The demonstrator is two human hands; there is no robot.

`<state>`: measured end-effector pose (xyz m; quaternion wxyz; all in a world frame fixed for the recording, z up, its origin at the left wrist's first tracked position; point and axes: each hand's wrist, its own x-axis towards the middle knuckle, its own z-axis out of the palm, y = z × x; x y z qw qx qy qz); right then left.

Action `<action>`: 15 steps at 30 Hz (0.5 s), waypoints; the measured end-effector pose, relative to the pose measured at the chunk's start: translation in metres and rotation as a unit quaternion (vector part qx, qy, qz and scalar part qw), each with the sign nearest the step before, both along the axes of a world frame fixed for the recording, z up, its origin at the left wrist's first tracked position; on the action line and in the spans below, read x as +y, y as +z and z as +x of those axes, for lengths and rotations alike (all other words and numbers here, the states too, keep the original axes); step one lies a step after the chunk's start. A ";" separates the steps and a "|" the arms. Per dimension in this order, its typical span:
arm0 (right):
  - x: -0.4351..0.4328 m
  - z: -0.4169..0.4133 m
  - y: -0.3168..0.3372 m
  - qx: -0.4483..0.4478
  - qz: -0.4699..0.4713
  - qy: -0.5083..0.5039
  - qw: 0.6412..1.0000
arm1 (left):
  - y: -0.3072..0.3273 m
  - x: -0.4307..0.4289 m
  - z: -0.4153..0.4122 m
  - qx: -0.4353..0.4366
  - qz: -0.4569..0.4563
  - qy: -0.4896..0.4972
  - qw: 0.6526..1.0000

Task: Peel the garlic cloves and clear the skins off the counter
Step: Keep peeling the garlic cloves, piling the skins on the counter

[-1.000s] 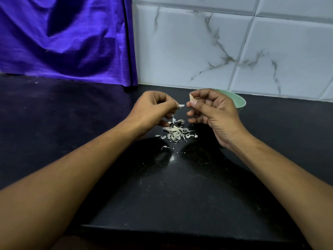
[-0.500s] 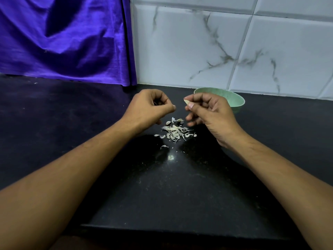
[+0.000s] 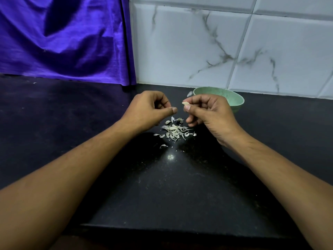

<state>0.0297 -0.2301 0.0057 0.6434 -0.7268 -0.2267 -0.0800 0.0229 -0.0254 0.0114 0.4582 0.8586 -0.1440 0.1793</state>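
Our right hand [image 3: 210, 112] pinches a garlic clove [image 3: 186, 103] between thumb and forefinger, held above the black counter [image 3: 162, 186]; our left hand [image 3: 147, 109] hangs just left of it, fingers curled, and we cannot tell whether it holds anything; the skins [image 3: 174, 131] lie heaped below, between both hands; a green bowl [image 3: 236, 101] sits far right, behind the right hand.

You're in a kitchen: a black speckled stone counter [image 3: 162, 186] runs to marbled white wall tiles [image 3: 180, 51], with a green bowl [image 3: 237, 107], garlic skins [image 3: 173, 131] and a purple cloth [image 3: 63, 42] hanging at the left.
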 end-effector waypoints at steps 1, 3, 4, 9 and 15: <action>0.000 0.000 0.000 0.000 -0.001 -0.001 1.000 | 0.000 0.000 0.000 0.002 0.008 0.004 1.000; -0.001 0.001 0.000 -0.002 -0.004 -0.002 1.000 | 0.000 0.000 0.000 0.008 0.017 0.008 1.000; -0.001 0.001 0.000 -0.004 -0.005 -0.004 1.000 | -0.001 0.000 0.000 0.011 0.018 0.006 1.000; -0.001 0.004 -0.003 -0.010 -0.014 0.002 1.000 | 0.003 -0.006 -0.004 0.074 -0.100 -0.059 0.991; -0.002 0.002 -0.002 -0.014 -0.018 0.029 0.999 | 0.003 -0.009 -0.007 0.131 -0.163 -0.100 0.973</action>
